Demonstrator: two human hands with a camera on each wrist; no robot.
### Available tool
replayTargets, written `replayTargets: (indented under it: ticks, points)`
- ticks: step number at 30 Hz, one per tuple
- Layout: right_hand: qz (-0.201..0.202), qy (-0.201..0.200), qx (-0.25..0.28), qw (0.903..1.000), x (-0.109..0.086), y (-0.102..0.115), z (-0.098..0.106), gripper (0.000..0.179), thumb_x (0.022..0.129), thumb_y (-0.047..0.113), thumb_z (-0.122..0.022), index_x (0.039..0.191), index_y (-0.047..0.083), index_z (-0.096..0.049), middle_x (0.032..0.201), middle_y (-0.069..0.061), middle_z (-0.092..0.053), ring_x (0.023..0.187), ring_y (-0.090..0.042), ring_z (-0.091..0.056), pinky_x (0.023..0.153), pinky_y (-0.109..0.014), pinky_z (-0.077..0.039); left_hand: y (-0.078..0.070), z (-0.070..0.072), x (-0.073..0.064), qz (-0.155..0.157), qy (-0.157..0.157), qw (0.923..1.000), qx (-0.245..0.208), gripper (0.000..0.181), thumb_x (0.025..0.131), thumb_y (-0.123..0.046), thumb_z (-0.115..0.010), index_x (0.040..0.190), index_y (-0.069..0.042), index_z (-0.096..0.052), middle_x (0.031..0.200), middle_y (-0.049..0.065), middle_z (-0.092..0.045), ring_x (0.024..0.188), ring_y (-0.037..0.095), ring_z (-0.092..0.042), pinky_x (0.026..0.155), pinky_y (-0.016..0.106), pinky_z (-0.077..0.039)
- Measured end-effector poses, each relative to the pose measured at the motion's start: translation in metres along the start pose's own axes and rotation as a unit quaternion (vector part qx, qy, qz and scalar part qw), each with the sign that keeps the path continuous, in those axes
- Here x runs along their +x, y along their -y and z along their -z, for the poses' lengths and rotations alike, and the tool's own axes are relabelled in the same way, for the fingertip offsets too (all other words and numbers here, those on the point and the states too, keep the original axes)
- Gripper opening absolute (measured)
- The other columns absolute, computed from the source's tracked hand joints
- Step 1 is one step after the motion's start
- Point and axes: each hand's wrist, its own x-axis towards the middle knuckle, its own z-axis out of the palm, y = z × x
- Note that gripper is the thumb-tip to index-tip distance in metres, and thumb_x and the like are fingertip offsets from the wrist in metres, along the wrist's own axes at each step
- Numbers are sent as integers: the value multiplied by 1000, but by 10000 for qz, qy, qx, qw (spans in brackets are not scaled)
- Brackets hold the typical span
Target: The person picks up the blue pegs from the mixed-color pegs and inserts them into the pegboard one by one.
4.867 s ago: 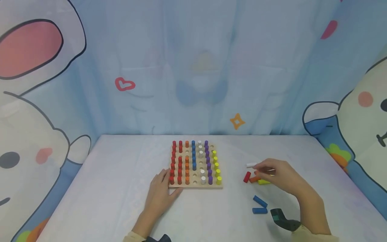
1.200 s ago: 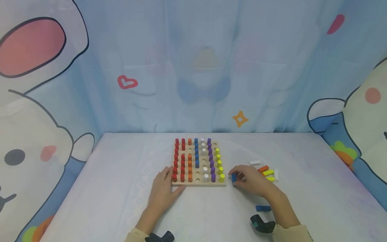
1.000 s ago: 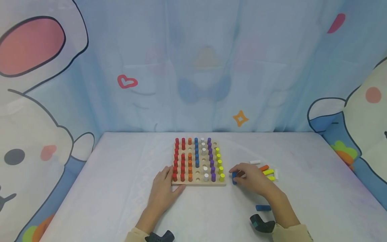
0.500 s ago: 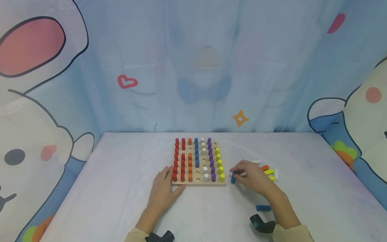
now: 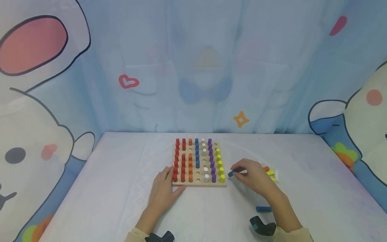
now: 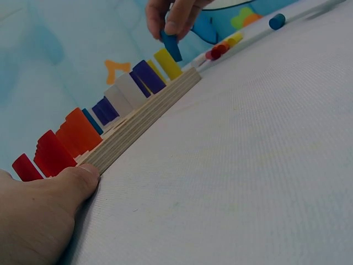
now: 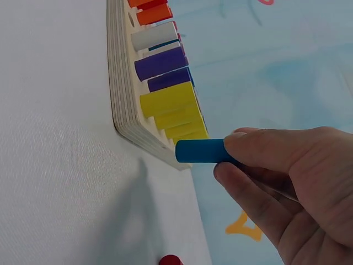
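A wooden pegboard (image 5: 199,185) stands on the table with columns of red, orange, blue, white, purple and yellow pegs and some bare holes. At its near left corner my left hand (image 5: 163,190) grips the edge, with the thumb on the front side and the fingers along the left side. My right hand (image 5: 252,176) pinches a blue peg (image 7: 201,150) between thumb and fingertips, just right of the board and above the table. The peg is tilted in the head view, and its rear end is hidden by the fingers.
Beyond the right hand lie loose pegs, including yellow pegs (image 5: 270,172) and an orange peg (image 5: 266,168), partly hidden. Another blue peg (image 5: 263,209) lies nearer, close to the right forearm. A red peg (image 7: 171,260) shows in the right wrist view. A curtain hangs behind the table.
My right hand has left the loose pegs, taken up a blue peg and come left beside the board. Lately it has risen slightly, the peg turning from upright to slanted. The left hand stays put.
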Motion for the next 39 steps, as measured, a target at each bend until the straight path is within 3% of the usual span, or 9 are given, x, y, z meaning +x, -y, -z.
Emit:
replayTargets:
  ticks: [10, 19, 32, 39]
  points:
    - [359, -497, 119, 9980, -4, 5, 1, 17, 81, 7, -74, 96, 15, -71, 96, 2, -65, 94, -19, -65, 79, -35, -58, 0, 1, 0, -2, 29, 10000, 34, 85, 81, -55, -67, 145, -7, -39, 145, 8, -43, 136, 25, -39, 116, 44, -29]
    - [660, -1064, 269, 9918, -7, 22, 0, 19, 78, 5, -76, 95, 12, -73, 96, 1, -65, 92, -17, -65, 77, -32, -58, 0, 0, 0, 31, 22, 10000, 39, 84, 81, -56, -67, 144, -7, -39, 145, 8, -43, 136, 25, -39, 116, 44, -30]
    - [871, -1165, 321, 9888, -10, 47, -16, 24, 76, 5, -78, 99, 12, -75, 96, 4, -63, 91, -12, -65, 75, -28, -58, 2, -1, 1, -15, 0, 10000, 22, 85, 81, -56, -66, 145, -8, -38, 145, 7, -43, 136, 25, -39, 116, 43, -28]
    - [767, -1049, 483, 9903, -9, 59, -28, 25, 75, 4, -78, 97, 16, -73, 95, 6, -63, 93, -11, -66, 76, -29, -58, 1, 0, 0, 8, 8, 10000, 15, 85, 81, -55, -67, 145, -7, -39, 146, 8, -43, 137, 25, -39, 116, 43, -28]
